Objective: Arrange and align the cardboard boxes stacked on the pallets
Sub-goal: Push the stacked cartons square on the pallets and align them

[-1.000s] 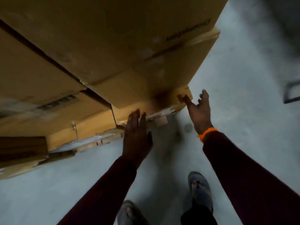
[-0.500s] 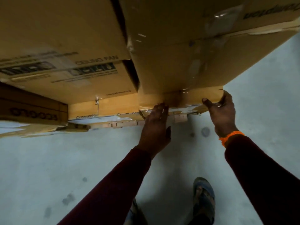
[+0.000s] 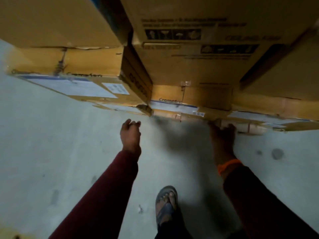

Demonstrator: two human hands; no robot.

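Observation:
Brown cardboard boxes rise in stacks across the top of the view. The left stack point(image 3: 72, 61) ends in a bottom box with a white label point(image 3: 77, 88). The middle stack point(image 3: 189, 62) carries printed icons and sits on a low bottom box point(image 3: 195, 97). A pale pallet edge point(image 3: 248, 126) shows beneath the right boxes. My right hand point(image 3: 222, 137), with an orange band at the wrist, reaches the bottom edge of the lowest right box, fingertips against it. My left hand point(image 3: 130, 135) hangs free over the floor, fingers loosely curled, holding nothing, just below the left stack's corner.
Grey concrete floor point(image 3: 51, 161) spreads below and to the left of the stacks, with dark spots point(image 3: 277, 153) at the right. My sandalled foot point(image 3: 166, 202) stands between my arms. A dark gap point(image 3: 127, 42) separates the left and middle stacks.
The view has swung right along the stacks. My left hand has come off the bottom box and now hangs free. My right hand stays at the lowest edge of the boxes.

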